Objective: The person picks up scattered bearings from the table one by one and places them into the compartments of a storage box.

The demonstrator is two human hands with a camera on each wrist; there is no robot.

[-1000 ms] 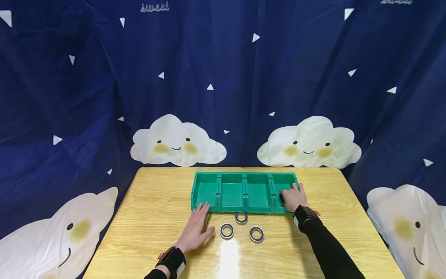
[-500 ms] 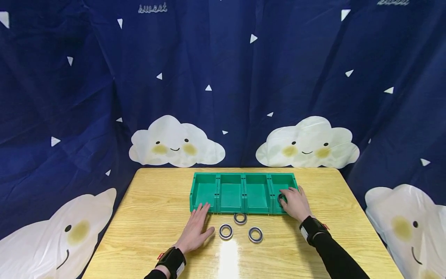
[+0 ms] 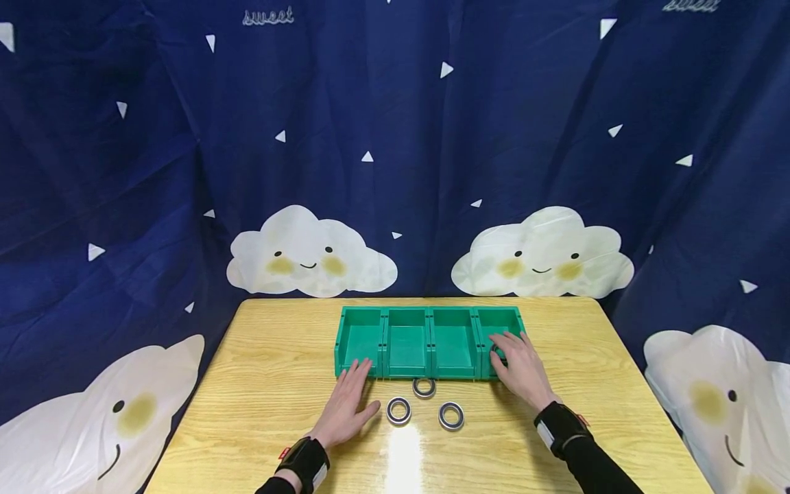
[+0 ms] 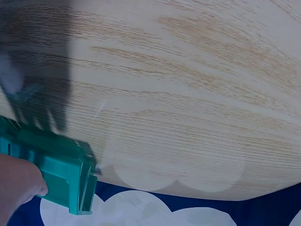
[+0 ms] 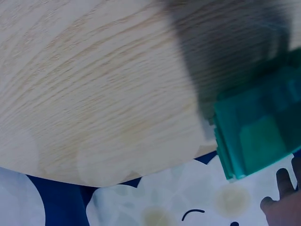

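Observation:
In the head view, my left hand (image 3: 342,415) lies with fingers extended, fingertips at the front edge of the leftmost compartment of a green four-part bin row (image 3: 407,371). My right hand (image 3: 523,370) is over the rightmost compartment, its fingers loosely extended. A dark-ringed bearing (image 3: 498,350) shows in that compartment, partly hidden by the fingers. On the table in front of the bins lie three more bearings: one near my left thumb (image 3: 391,411), a bearing right of it (image 3: 442,416), and a bearing against the bin front (image 3: 424,395). In the right wrist view, fingers (image 5: 284,182) are spread beside the bin (image 5: 263,141).
The wooden table (image 3: 278,343) has its back edge just behind the bins. A dark blue curtain (image 3: 426,171) with white clouds hangs behind and along both sides. A bright light reflection lies on the tabletop in front of the bearings.
My right hand has loosened its curled fingers from the bearing in the rightmost compartment and drawn back slightly toward me. My left hand and the three bearings on the table have stayed put.

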